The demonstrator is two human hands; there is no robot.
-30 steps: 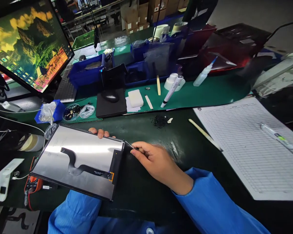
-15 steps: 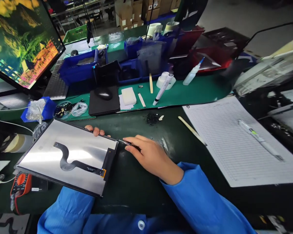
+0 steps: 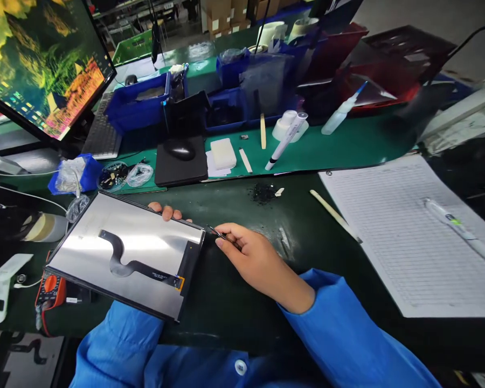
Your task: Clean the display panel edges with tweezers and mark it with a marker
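An LCD screen panel (image 3: pixel 141 231) lies tilted in my left hand (image 3: pixel 167 211), its silver back facing up. My fingertips curl over the far edge; the rest of that hand is hidden underneath. A black flex cable (image 3: pixel 123 264) winds across the metal back to an orange-edged connector near the right side. Thin dark tweezers (image 3: pixel 226 237) are pinched in my right hand (image 3: pixel 250 256). Their tip points at the panel's far right corner, very close to it; whether it touches I cannot tell.
Black crumbs (image 3: pixel 264 193) lie on the dark mat beyond my right hand. A cream stick (image 3: pixel 335 215) rests beside a lined paper sheet (image 3: pixel 420 237) bearing a pen (image 3: pixel 461 229). A multimeter (image 3: pixel 50 288) is at left. Blue bins (image 3: pixel 139 108) and a marker (image 3: pixel 286 141) stand behind.
The whole view has shifted, so things appear farther right. My right hand has drawn the tweezers' tip slightly up and off the panel's corner, and more of the tweezers shows. The panel stays held.
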